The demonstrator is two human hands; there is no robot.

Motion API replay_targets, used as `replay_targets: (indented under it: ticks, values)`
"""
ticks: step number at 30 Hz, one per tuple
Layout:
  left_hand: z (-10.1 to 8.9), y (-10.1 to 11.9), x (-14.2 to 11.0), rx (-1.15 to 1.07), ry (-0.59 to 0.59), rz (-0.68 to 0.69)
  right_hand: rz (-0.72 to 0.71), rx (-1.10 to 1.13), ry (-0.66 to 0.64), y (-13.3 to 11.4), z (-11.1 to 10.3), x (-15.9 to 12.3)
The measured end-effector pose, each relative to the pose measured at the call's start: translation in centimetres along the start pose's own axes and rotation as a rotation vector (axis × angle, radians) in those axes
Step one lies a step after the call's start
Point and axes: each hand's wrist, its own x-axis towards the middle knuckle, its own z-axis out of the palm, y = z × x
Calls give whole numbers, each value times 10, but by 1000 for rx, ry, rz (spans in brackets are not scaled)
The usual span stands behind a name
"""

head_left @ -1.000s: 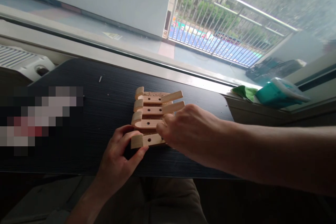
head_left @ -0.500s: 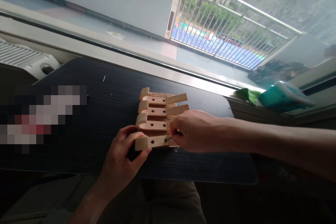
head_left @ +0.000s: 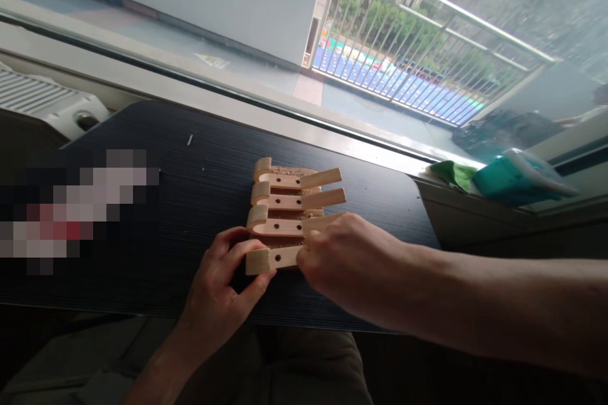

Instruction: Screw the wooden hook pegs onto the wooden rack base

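A pale wooden piece made of several hooked slats (head_left: 289, 202) lies on the dark table (head_left: 190, 202) near its front edge. My left hand (head_left: 223, 291) pinches the left end of the nearest slat (head_left: 266, 259) between thumb and fingers. My right hand (head_left: 346, 259) is closed over the right end of that same slat, fingers pressed together; whatever they hold is hidden. Each slat shows a small dark hole.
A small screw (head_left: 189, 139) lies on the table at the back. A white radiator (head_left: 52, 107) stands at the left. On the window sill at the right sit a teal container (head_left: 517, 177) and a green cloth (head_left: 451, 172).
My right hand has slid left along the nearest slat and now covers its right end. My left hand keeps its pinch in place.
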Motion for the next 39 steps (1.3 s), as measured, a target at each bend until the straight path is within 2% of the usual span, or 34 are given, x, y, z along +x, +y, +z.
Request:
replay_targets:
  ticks: [1, 3, 6, 9, 12, 15, 18, 20, 24, 26, 27, 30, 35, 37, 39]
  values:
    - [0, 0, 0, 0, 2, 1, 79, 75, -40, 5, -1, 2]
    - [0, -1, -1, 5, 8, 6, 210, 240, -26, 14, -4, 4]
    - [1, -3, -2, 10, 20, 25, 261, 322, -32, 22, -9, 2]
    - [2, -4, -2, 17, 31, 27, 190, 194, -41, 19, -16, -5]
    - [1, -3, -3, 16, 31, 20, 53, 42, 17, 11, -17, -14]
    - [1, -3, -4, 6, 24, 22, -155, -129, 119, 5, -4, -17]
    - [1, -4, -4, 11, 14, 29, -224, -187, 180, 1, 11, -12]
    - [1, -5, -3, 12, 15, 32, -161, -93, 146, 3, 14, -7]
    - [2, -4, 0, 19, 15, 38, 164, 300, -1, 17, 6, -4]
    - [2, -4, 0, 24, 16, 42, 224, 469, -45, 24, -1, -6]
    - [2, -4, 0, 24, 19, 44, 229, 477, -36, 26, -3, -7]
    - [2, -4, -1, 21, 25, 48, 176, 313, 3, 24, -8, -9]
    - [1, -1, -1, 15, 36, 39, -66, -160, 173, 5, -3, -12]
    - [0, 0, -1, 10, 25, 27, -195, -292, 163, -5, 2, -12]
    - [0, 0, -1, 5, 17, 24, -226, -309, 84, -12, 7, -10]
